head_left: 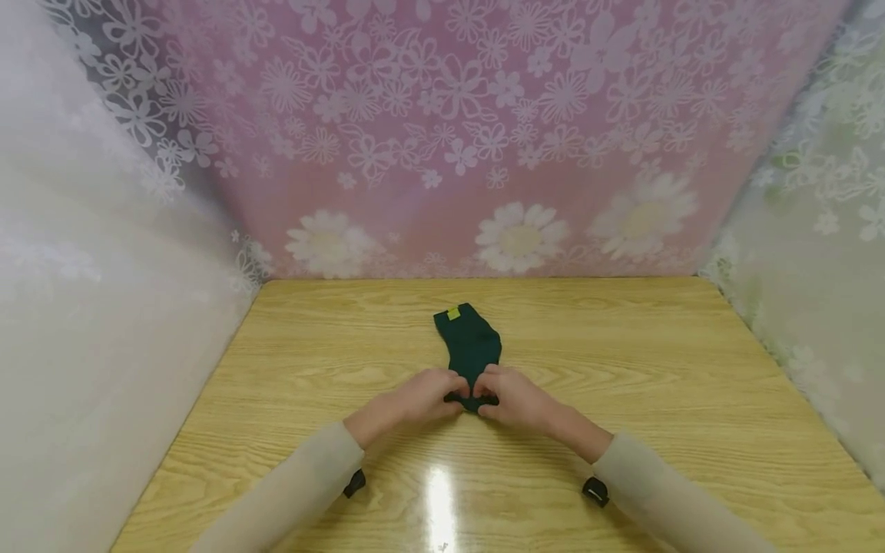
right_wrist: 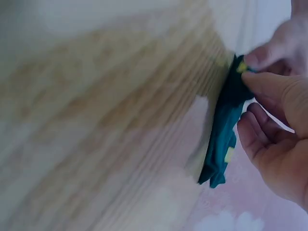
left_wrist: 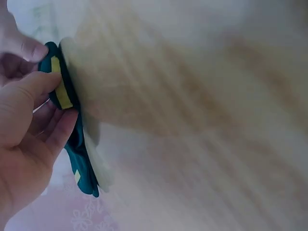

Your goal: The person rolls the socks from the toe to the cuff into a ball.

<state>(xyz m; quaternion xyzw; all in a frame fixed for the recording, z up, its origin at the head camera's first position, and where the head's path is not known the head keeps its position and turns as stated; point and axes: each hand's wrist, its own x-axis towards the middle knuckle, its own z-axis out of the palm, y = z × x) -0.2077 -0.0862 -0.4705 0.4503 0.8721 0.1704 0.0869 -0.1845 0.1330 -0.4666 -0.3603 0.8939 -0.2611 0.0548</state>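
A dark green sock (head_left: pixel 473 346) lies on the wooden table, with a small yellow patch (head_left: pixel 453 313) at its far end. Both hands meet at its near end. My left hand (head_left: pixel 432 393) pinches the left side of that end; in the left wrist view its thumb presses a yellow strip (left_wrist: pixel 61 86) on the folded fabric. From the right, my right hand (head_left: pixel 518 399) pinches the same end, thumb on top and fingers curled beneath. The right wrist view shows the sock (right_wrist: pixel 224 130) stretching away from the fingertips. Part of the near end is hidden by the fingers.
The wood-grain table (head_left: pixel 332 346) is enclosed by a pink flowered backdrop (head_left: pixel 429 138) behind and pale patterned sheets on the left (head_left: pixel 104 269) and right. Small black devices (head_left: pixel 595 491) sit under the cuffs of the light sleeves. Light glares off the table's front.
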